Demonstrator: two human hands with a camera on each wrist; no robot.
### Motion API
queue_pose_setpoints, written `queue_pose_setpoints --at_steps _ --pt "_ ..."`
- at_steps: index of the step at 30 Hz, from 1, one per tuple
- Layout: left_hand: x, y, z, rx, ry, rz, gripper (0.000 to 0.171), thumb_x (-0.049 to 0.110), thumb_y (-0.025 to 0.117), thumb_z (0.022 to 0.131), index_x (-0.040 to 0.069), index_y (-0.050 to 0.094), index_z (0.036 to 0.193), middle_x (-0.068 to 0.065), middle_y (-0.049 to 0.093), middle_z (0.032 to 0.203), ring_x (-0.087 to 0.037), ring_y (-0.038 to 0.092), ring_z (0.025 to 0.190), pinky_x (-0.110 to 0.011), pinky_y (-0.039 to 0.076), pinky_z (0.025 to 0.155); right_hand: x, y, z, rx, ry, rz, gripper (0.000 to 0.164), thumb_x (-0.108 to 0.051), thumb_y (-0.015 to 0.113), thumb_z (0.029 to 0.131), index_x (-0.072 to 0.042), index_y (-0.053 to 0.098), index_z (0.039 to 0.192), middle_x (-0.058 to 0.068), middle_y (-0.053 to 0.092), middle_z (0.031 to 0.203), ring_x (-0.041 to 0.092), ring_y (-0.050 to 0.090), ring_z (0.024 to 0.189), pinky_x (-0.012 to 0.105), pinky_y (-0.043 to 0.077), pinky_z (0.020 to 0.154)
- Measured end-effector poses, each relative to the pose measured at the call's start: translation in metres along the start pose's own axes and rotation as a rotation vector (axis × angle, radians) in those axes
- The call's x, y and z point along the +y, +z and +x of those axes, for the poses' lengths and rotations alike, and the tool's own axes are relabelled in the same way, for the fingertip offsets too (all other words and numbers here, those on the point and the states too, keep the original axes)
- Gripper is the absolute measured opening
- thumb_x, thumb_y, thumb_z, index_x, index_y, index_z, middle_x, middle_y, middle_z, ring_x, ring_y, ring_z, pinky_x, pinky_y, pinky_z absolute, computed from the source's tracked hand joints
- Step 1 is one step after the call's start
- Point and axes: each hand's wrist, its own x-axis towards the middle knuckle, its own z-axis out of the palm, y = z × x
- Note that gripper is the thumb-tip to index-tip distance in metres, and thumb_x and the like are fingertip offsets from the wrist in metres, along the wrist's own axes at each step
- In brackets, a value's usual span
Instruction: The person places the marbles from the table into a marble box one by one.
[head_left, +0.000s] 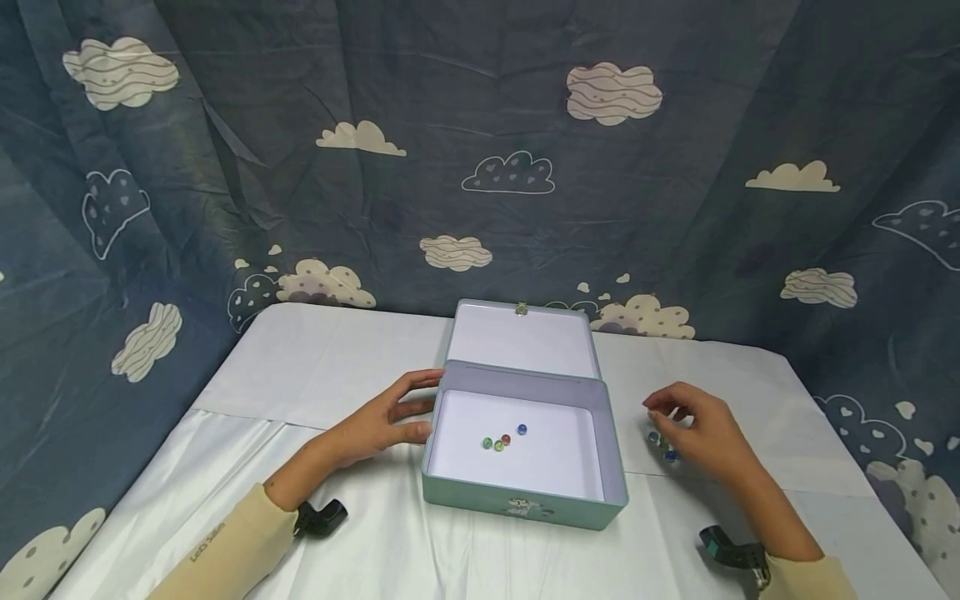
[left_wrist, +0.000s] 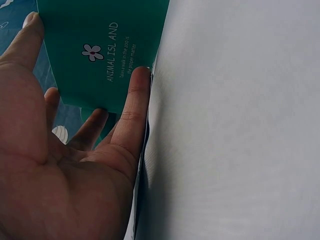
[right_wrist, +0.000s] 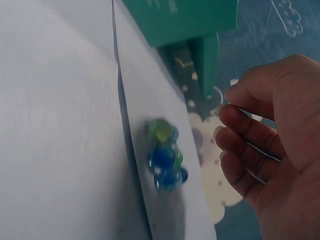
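Observation:
A green tin box [head_left: 480,493] with a pale inside stands with its hinged lid [head_left: 525,337] laid back. On its floor lie a blue marble [head_left: 522,429], a red marble [head_left: 506,439] and two green marbles [head_left: 487,443]. My left hand [head_left: 375,429] touches the box's left side, fingers spread and fairly straight; the left wrist view shows printed lettering [left_wrist: 112,52] there. To the right of the box, my right hand [head_left: 701,429] is raised over a cluster of blue and green glass marbles [right_wrist: 166,156]. Its fingers are loosely bent, with nothing visible between them.
White cloth [head_left: 360,533] with folds and a crease covers the table. Behind and at the sides hangs a dark blue curtain [head_left: 420,83] with cloud prints. A small metal clasp [head_left: 521,309] sits at the lid's far edge.

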Motion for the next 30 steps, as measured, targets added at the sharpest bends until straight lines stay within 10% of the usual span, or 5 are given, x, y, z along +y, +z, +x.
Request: queue_pose_setpoints --at_steps 13,30 --pt "-0.002 0.0 0.0 -0.002 0.005 0.004 0.079 0.018 0.072 0.104 0.022 0.026 0.168 -0.003 0.023 0.175 -0.043 0.033 0.156 -0.05 0.056 0.105 0.037 -0.004 -0.006 0.006 0.076 -0.011 0.015 -0.003 0.075 0.095 -0.005 0.075 0.11 0.007 0.074 0.102 0.011 0.06 0.088 0.014 0.049 0.074" --pt "-0.004 -0.002 0.001 -0.005 0.017 0.01 0.077 0.016 0.071 0.104 0.024 0.027 0.168 -0.002 0.024 0.174 -0.04 0.034 0.156 -0.048 0.056 0.106 0.051 -0.008 -0.009 -0.158 0.051 -0.011 0.022 -0.003 0.076 0.091 -0.011 0.077 0.111 0.003 0.075 0.107 0.01 0.061 0.09 0.024 0.054 0.079"
